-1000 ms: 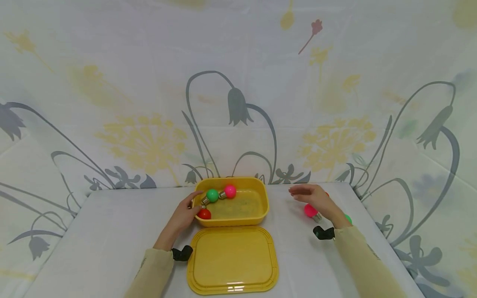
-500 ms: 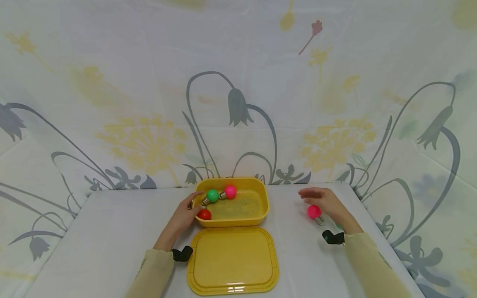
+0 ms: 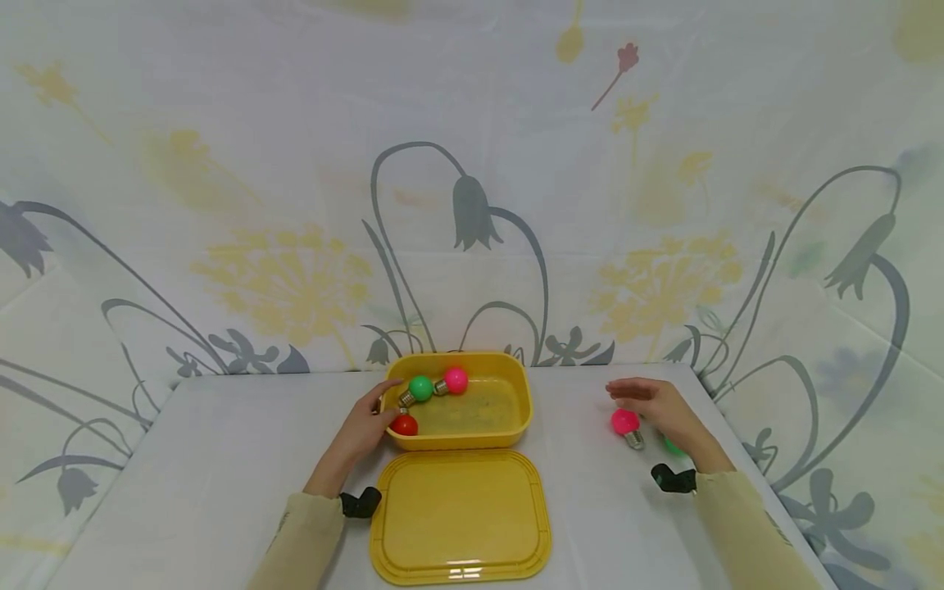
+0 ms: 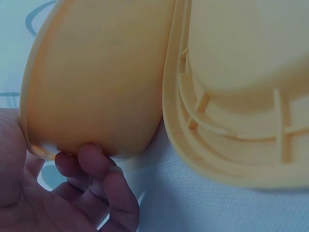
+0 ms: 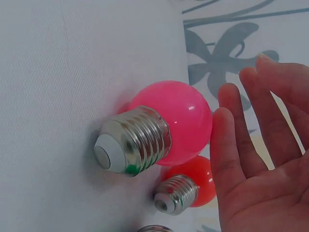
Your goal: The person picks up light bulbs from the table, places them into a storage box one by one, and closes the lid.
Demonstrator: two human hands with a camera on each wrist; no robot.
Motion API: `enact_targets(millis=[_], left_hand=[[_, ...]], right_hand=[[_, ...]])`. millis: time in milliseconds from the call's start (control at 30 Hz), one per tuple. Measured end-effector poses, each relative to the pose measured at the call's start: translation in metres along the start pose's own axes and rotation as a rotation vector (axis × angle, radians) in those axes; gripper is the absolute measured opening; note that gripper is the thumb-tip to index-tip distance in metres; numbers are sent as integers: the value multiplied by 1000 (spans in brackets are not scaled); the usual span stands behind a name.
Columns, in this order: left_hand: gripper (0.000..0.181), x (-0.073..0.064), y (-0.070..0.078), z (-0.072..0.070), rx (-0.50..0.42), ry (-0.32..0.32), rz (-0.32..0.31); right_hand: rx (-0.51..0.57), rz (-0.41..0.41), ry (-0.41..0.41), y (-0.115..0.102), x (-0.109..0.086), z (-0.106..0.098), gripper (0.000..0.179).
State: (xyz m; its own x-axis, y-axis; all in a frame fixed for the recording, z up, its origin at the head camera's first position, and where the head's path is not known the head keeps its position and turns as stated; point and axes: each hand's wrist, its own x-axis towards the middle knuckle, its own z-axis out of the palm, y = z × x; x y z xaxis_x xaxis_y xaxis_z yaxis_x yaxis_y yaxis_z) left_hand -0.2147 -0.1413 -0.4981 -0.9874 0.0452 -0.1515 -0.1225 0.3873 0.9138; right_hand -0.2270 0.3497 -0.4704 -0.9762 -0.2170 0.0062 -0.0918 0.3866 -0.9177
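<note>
My left hand (image 3: 364, 424) grips the left end wall of a yellow plastic box (image 3: 520, 410); in the left wrist view its curled fingers (image 4: 120, 198) touch the outer wall. Inside the box lie a green light bulb (image 3: 421, 388), a pink light bulb (image 3: 456, 380) and a red light bulb (image 3: 404, 424). Over the table's right side hovers my right hand (image 3: 664, 414), fingers extended and holding nothing. Just beside those fingers another pink bulb (image 5: 176, 121) lies on the cloth. A second red bulb (image 5: 205, 181) is behind it. Another green bulb (image 3: 674, 447) is mostly hidden under the hand.
A yellow lid (image 3: 460, 516) lies flat in front of the box, close to its near wall. White cloth (image 3: 221, 475) covers the table. Behind stands a flower-patterned curtain (image 3: 472, 295). At the right wrist view's bottom edge a metal screw base (image 5: 154, 228) shows partly.
My right hand has moved right and slightly nearer, staying over the loose bulbs. The loose pink bulb has shifted a little to the right. My left hand stays on the box.
</note>
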Motion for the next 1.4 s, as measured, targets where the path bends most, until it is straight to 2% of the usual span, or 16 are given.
enact_targets(millis=[367, 667, 767, 1000, 1200, 1400], left_hand=[[52, 0, -1, 0, 2, 8, 14], [52, 1, -1, 0, 7, 10, 19], [52, 2, -1, 0, 15, 12, 19], [51, 1, -1, -2, 9, 2, 55], [51, 1, -2, -2, 5, 7, 51], [51, 0, -2, 0, -3, 9, 54]], right_hand=[[-69, 42, 6, 9, -7, -11, 37], [-143, 58, -22, 9, -13, -15, 34], [-148, 57, -56, 7, -14, -15, 35], [-183, 54, -108, 7, -12, -14, 37], [-244, 47, -112, 10, -10, -9, 36], [-246, 78, -146, 9, -11, -2, 37]])
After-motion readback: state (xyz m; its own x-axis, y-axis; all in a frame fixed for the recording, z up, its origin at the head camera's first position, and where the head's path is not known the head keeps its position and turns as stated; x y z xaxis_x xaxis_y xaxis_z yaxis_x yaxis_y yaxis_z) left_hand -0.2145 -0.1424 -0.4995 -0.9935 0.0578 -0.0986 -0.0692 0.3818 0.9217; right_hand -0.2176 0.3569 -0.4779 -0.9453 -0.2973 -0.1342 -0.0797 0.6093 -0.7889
